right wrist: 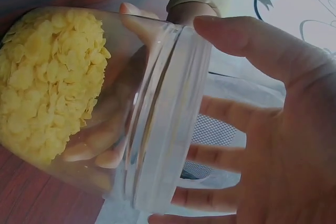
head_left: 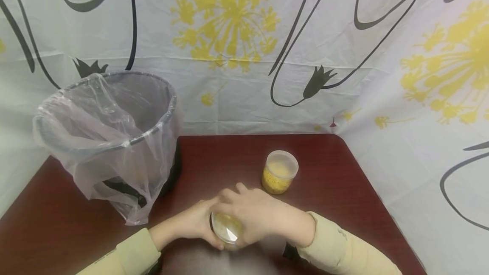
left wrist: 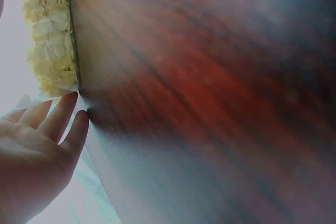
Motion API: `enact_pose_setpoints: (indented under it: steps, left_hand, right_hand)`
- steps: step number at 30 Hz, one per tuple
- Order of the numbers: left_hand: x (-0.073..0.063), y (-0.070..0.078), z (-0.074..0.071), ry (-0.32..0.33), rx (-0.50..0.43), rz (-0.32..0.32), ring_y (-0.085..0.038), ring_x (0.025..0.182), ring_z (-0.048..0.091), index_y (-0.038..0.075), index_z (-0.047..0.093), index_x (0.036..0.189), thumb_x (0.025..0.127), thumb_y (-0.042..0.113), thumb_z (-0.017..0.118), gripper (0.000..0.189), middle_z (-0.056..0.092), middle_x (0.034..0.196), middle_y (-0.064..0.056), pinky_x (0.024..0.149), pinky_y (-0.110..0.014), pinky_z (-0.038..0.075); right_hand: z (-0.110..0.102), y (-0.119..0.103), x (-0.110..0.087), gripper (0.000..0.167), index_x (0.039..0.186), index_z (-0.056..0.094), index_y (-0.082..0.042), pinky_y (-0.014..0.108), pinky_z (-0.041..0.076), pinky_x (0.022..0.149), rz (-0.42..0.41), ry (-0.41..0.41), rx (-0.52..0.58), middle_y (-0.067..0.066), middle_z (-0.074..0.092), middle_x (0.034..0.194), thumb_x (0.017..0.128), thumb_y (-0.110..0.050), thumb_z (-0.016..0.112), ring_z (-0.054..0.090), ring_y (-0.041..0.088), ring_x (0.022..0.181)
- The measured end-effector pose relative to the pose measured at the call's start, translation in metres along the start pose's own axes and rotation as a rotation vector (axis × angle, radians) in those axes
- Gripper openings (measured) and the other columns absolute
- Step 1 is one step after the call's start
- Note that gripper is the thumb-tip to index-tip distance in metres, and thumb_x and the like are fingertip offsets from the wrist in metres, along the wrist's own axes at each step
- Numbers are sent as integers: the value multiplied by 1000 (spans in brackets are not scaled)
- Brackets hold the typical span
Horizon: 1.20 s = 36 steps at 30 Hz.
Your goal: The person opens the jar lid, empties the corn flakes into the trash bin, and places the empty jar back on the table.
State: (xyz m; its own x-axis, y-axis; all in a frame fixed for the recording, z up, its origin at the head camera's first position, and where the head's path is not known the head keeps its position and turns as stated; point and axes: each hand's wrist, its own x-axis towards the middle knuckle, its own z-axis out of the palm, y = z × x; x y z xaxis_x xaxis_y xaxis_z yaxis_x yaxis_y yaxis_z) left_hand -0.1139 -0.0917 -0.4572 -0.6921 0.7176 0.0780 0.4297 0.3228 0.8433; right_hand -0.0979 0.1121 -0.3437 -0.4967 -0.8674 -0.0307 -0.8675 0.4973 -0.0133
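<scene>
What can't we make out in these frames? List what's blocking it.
Head view: most of the jar's side, covered by the left hand and right hand.
Head view: the floor of the bin, blocked by its near wall and the liner.
Left wrist view: fine detail on much of the table, lost to blur and haze.
Right wrist view: the jar's base end, cut off by the left edge.
</scene>
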Motion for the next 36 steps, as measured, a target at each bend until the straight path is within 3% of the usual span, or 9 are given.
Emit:
enact_pose_setpoints:
  steps: [6,11,14,20,25,31,36]
  left_hand:
    - [0,1,0,2,35,12,-8,101,57,22,47,129,53,36,92,90,61,111,11,91,-30,46]
    - [0,2,0,2,49,15,-7,103,56,18,50,128,54,38,92,87,60,114,13,93,-30,46]
    - [0,2,0,5,52,12,-7,104,56,19,49,128,54,38,92,89,60,115,12,93,-30,45]
    - [1,2,0,-3,61,7,-6,102,56,20,50,127,54,38,92,86,60,112,14,92,-30,45]
    - [1,2,-1,-12,58,36,-8,105,55,21,55,125,57,37,91,79,59,116,13,94,-32,44]
    - [0,2,1,9,26,10,-7,101,57,21,52,127,58,44,89,83,60,111,14,91,-32,46]
    - [-1,2,1,11,5,1,-8,97,59,18,49,128,58,44,90,85,62,107,12,86,-28,49]
  right_hand:
    - [-4,3,0,73,132,52,-35,31,46,73,-83,-68,22,-9,47,128,65,-43,82,46,16,105]
    - [-4,5,-2,89,132,50,-37,39,44,89,-139,-104,69,-11,42,136,52,-15,85,38,18,125]
    - [-3,6,-2,92,132,50,-36,41,41,94,-158,-105,73,-12,41,137,50,-12,84,34,20,130]
    - [-1,7,-2,83,132,49,-35,43,38,98,-160,-107,87,-7,38,141,58,-32,85,31,21,132]
    - [4,4,-1,75,134,48,-29,48,38,98,-124,-14,47,0,39,144,69,-53,76,33,30,133]
    - [4,-3,-1,78,128,53,-26,39,48,76,9,99,-43,2,44,136,66,-70,70,46,22,115]
    - [2,-10,-1,80,119,58,-23,29,45,57,120,102,-159,3,50,117,60,-77,68,50,20,90]
